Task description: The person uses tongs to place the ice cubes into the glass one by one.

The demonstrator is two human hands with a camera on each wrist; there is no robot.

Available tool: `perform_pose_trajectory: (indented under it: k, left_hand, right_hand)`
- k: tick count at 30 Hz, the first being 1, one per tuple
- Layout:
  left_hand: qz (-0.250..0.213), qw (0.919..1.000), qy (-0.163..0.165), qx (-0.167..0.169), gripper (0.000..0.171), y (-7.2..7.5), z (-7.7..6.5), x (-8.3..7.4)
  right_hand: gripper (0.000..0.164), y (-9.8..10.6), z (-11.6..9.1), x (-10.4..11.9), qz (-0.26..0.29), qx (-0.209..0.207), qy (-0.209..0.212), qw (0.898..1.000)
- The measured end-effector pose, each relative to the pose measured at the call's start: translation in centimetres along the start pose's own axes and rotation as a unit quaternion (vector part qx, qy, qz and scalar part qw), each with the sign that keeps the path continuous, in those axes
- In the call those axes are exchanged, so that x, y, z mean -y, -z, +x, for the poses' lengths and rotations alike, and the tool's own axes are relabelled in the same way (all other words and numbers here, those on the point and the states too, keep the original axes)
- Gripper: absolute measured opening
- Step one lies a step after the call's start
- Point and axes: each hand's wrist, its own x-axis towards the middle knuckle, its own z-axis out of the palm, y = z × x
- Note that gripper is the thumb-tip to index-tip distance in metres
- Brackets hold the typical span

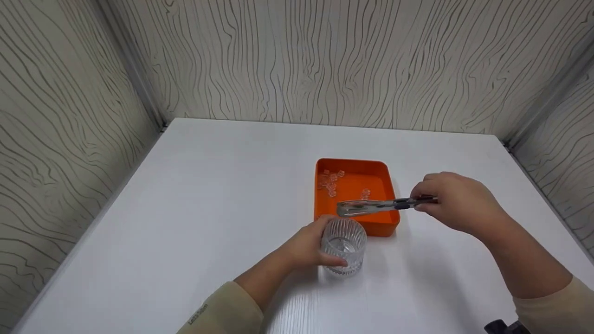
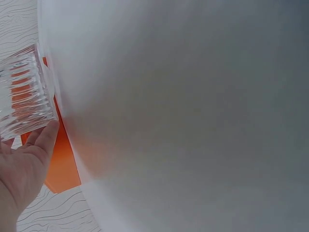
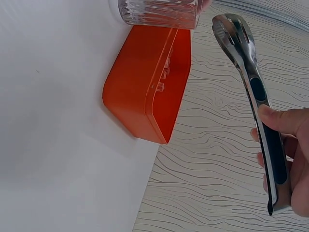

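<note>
My left hand (image 1: pixel 304 245) grips a clear ribbed drinking glass (image 1: pixel 353 262) round its side, thumb across the near face. The glass stands mouth up, close against the front of an orange tray (image 1: pixel 380 229). In my right hand (image 1: pixel 457 204) is a pair of metal tongs (image 3: pixel 263 121) with dark grip pads, thumb on one arm and fingers round the other. The tongs' tips point left, over the tray's front part and just above the glass's far rim. Their tips lie near each other, and I cannot tell whether they hold anything.
Small clear cubes (image 1: pixel 331 188) lie in the tray, most along its left side, with a few more (image 1: pixel 365 192) near the middle. The tray sits on a white table (image 1: pixel 222 195). Wood-grain patterned panels (image 1: pixel 306 65) rise at the back and sides.
</note>
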Motion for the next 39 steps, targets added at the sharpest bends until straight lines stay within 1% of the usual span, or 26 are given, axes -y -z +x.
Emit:
perform_pose_trajectory:
  k: [8,12,20,22,27,32,39]
  left_hand:
    - [-0.015,0.9999,0.004,0.002,0.087,0.0,0.1,0.1]
    - [-0.024,0.9997,-0.003,0.004,0.085,0.0,0.1,0.2]
    - [-0.018,0.9997,-0.014,0.003,0.082,-0.1,0.1,0.2]
    - [-0.019,0.9996,-0.021,0.003,0.081,0.0,0.0,0.2]
    - [-0.033,0.9988,-0.036,0.005,0.079,-0.1,0.1,0.4]
    - [-0.033,0.9990,-0.031,0.006,0.081,-0.1,0.0,0.4]
    - [-0.023,0.9995,-0.024,0.004,0.090,-0.1,0.1,0.4]
  right_hand:
    - [0.019,-0.1,-0.2,0.3,0.020,0.022,0.022,0.999]
    - [0.019,-0.3,-0.3,0.5,0.014,0.032,0.027,0.999]
    - [0.018,-1.0,-0.3,0.5,0.002,0.043,0.040,0.998]
    - [0.018,-1.1,-0.3,0.5,0.000,0.044,0.043,0.998]
    - [0.019,-1.2,-0.3,0.5,-0.007,0.047,0.038,0.998]
    - [0.021,-1.3,-0.2,0.4,-0.001,0.053,0.028,0.998]
    - [0.025,-1.5,-0.2,0.1,0.002,0.060,0.026,0.998]
